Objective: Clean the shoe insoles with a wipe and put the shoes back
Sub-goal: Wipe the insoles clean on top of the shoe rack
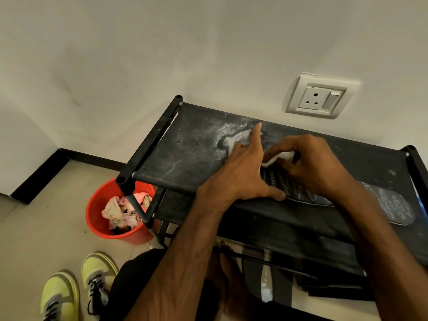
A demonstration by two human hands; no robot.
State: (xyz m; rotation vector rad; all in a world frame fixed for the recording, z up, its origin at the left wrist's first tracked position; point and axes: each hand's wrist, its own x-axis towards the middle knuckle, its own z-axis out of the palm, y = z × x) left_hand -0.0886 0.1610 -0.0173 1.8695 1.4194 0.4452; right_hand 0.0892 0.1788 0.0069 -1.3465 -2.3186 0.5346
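A black shoe rack (185,154) stands against the wall, and both hands work over its dusty fabric top shelf. A pale, smeared patch of dust lies on the shelf just beyond the left hand's fingertips. Lower tiers of the rack run beneath both forearms, too dark to make out what they carry.

On the floor, down and to the left of the left hand, a red bucket (129,237) sits partly under the rack's corner post, with crumpled pinkish and white scraps inside. Nearer the person and further left of the left forearm, a pair of yellow-green sneakers (98,272) with dark laces stand side by side on the tiles.

The dark patterned insole (389,205) lies flat on the top shelf along its near edge. Its toe end sits between the two hands and under the right hand's fingers. Its middle passes under the right wrist, and its heel end shows to the right of the right forearm.

The left hand (243,174) lies open and spread on the shelf, index finger straight and pointing toward the wall, its thumb stretched out to the insole's near edge by the toe end. The right hand (317,167) has its fingers curled round a small white wipe (281,157), holding it down at the insole's toe end, just beside the left hand.

A white wall socket (319,98) is set in the wall above the right hand.
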